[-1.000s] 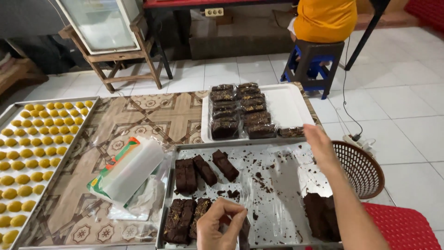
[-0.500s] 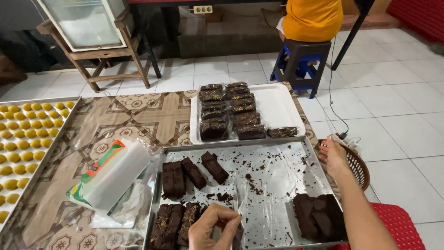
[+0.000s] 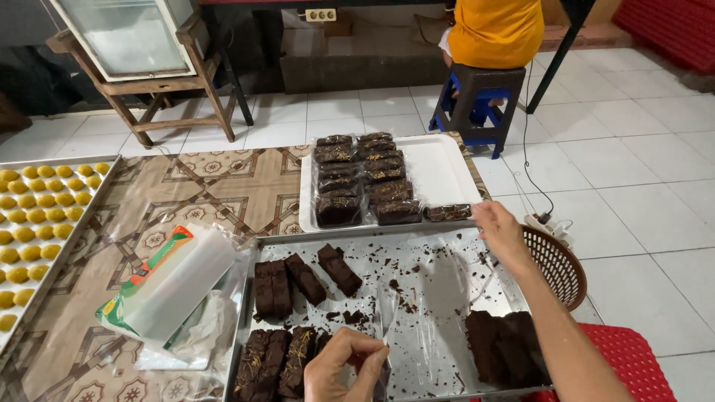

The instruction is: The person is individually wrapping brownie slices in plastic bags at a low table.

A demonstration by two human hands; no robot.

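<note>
My left hand (image 3: pixel 346 366) is closed over a dark brownie bar and a clear plastic sheet (image 3: pixel 417 327) at the near edge of the metal baking tray (image 3: pixel 439 249). Bare brownie bars (image 3: pixel 305 279) lie on the tray's left part, and a dark stack (image 3: pixel 506 346) sits at its right. My right hand (image 3: pixel 497 231) reaches to the tray's far right rim, fingers bent, next to a wrapped bar (image 3: pixel 448 213). Whether it grips that bar I cannot tell. Behind, a white tray (image 3: pixel 439 171) holds several wrapped brownies (image 3: pixel 357 179).
A pack of plastic wrappers (image 3: pixel 167 286) lies left of the metal tray on a patterned mat. A tray of yellow round cakes (image 3: pixel 33 223) sits far left. A brown basket (image 3: pixel 558 264) and red stool (image 3: pixel 625 365) are right. A seated person (image 3: pixel 495 30) is behind.
My right hand moved from the far tray corner out to the right rim, then back up toward the wrapped bar. My left hand stayed at the near bars.
</note>
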